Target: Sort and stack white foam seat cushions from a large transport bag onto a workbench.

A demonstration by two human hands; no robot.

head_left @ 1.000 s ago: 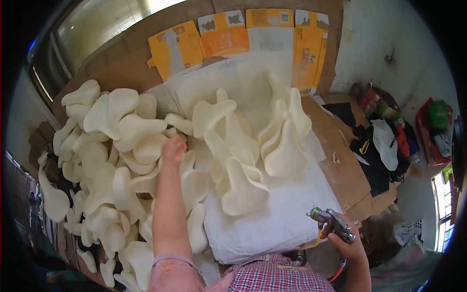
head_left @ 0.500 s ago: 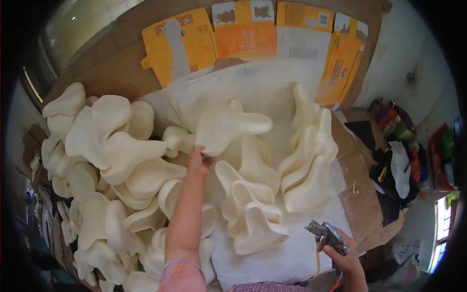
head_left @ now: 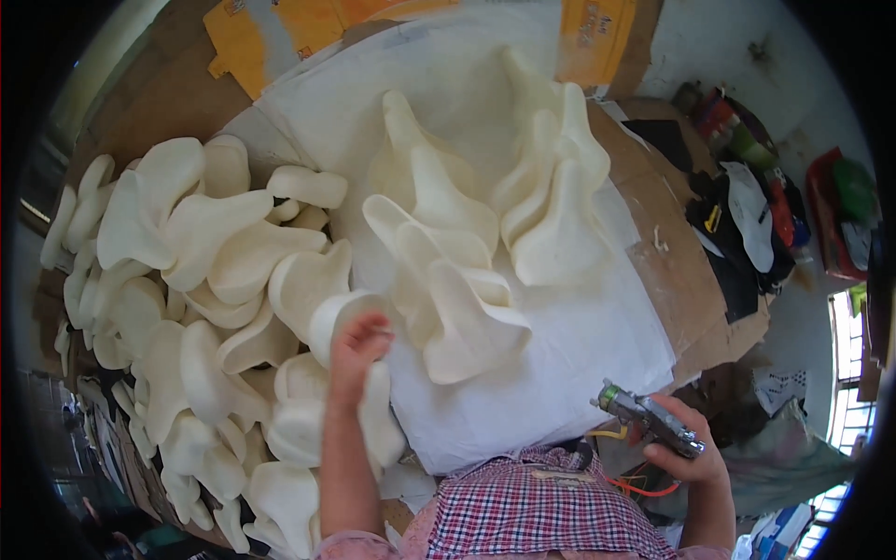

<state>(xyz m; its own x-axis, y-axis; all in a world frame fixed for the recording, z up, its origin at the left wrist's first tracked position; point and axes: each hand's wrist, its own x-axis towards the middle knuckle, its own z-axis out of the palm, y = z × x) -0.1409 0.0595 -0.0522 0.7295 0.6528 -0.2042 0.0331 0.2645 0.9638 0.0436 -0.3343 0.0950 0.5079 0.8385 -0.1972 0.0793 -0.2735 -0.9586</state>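
Observation:
In my right hand [head_left: 686, 439] is a metal spray gun [head_left: 653, 420], its nozzle turned to the left, with an orange hose [head_left: 644, 489] below it. My left hand [head_left: 359, 345] is blurred, with its fingers partly curled and no object visible in it. It is over the right edge of a large pile of cream bicycle-saddle foam pads [head_left: 219, 238], nearest to one rounded foam pad [head_left: 338, 313]. More saddle foam pads stand in overlapping rows on white sheeting [head_left: 579, 345]: a middle row [head_left: 471, 322] and a right row [head_left: 560, 224].
Brown cardboard [head_left: 681, 271] borders the sheeting on the right. Yellow printed cardboard [head_left: 271, 42] lies along the far edge. Dark scraps and bags [head_left: 747, 224] are heaped at the right. A checked apron [head_left: 541, 509] covers my front at the near edge.
My left hand has let go of the saddle foam pad it held and come back nearer to me. The view has tilted down. My right hand still holds the spray gun.

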